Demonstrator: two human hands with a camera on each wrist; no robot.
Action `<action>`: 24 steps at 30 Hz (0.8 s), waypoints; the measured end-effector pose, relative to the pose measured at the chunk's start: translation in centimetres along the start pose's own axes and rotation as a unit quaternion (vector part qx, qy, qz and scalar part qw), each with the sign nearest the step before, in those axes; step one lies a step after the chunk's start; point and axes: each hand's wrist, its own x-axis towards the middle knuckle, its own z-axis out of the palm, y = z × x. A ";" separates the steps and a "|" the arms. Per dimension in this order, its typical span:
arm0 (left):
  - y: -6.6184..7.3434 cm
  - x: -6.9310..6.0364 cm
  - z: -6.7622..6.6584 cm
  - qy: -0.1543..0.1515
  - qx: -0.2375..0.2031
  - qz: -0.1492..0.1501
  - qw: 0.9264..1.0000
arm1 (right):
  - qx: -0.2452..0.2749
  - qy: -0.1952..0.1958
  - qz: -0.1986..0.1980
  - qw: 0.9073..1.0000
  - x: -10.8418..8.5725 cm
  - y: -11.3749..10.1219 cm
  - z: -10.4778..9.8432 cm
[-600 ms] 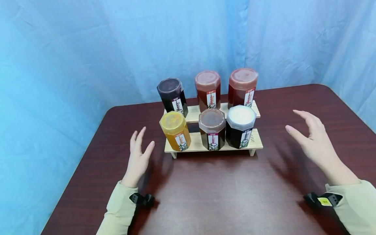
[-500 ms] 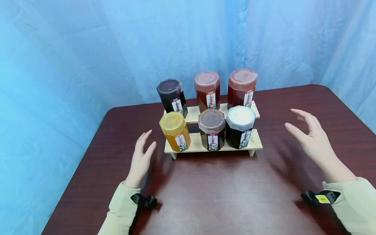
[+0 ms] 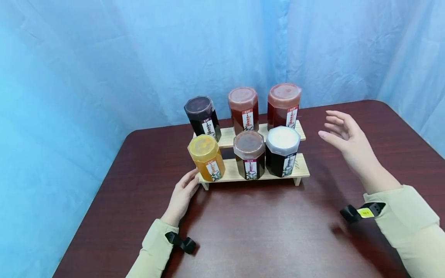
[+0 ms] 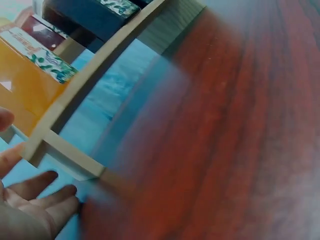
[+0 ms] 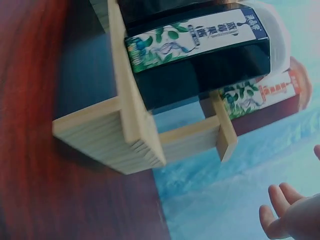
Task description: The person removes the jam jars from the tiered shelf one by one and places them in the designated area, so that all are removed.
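Observation:
A two-tier wooden stand (image 3: 229,177) stands on the dark red table and carries several octagonal jars with lids and labels. My left hand (image 3: 182,197) is at the left end of the lower tier, beside the jar with yellow contents (image 3: 207,158). Seen from the left wrist, its index finger (image 4: 11,159) lies against or very near the stand's corner, while the lower fingers extend beneath. My right hand (image 3: 351,144) is raised to the right of the stand, fingers loosely bent, holding nothing. Nearest to it are the white-lidded dark jar (image 3: 283,152) and a red jar (image 3: 284,106).
A brown jar (image 3: 249,154) is in the middle of the lower tier. On the upper tier stand another red jar (image 3: 243,110) and a dark purple jar (image 3: 203,117). Blue curtain (image 3: 156,58) hangs behind and left of the table (image 3: 264,231).
My left hand has moved right and forward to the stand's left end. My right hand has come left and forward, its fingers bending more. The jars stay on the stand.

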 end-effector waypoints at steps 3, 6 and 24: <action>-0.8 0.2 0.2 0.004 0.004 0.008 1.000 | -0.003 -0.007 -0.010 1.000 0.7 -0.6 0.5; -1.2 0.4 0.3 0.003 -0.011 0.023 1.000 | -0.001 -0.016 -0.017 1.000 1.5 -1.2 1.0; -1.9 0.6 -0.1 -0.011 -0.039 0.025 0.999 | -0.046 -0.062 -0.019 0.997 6.1 -3.2 3.8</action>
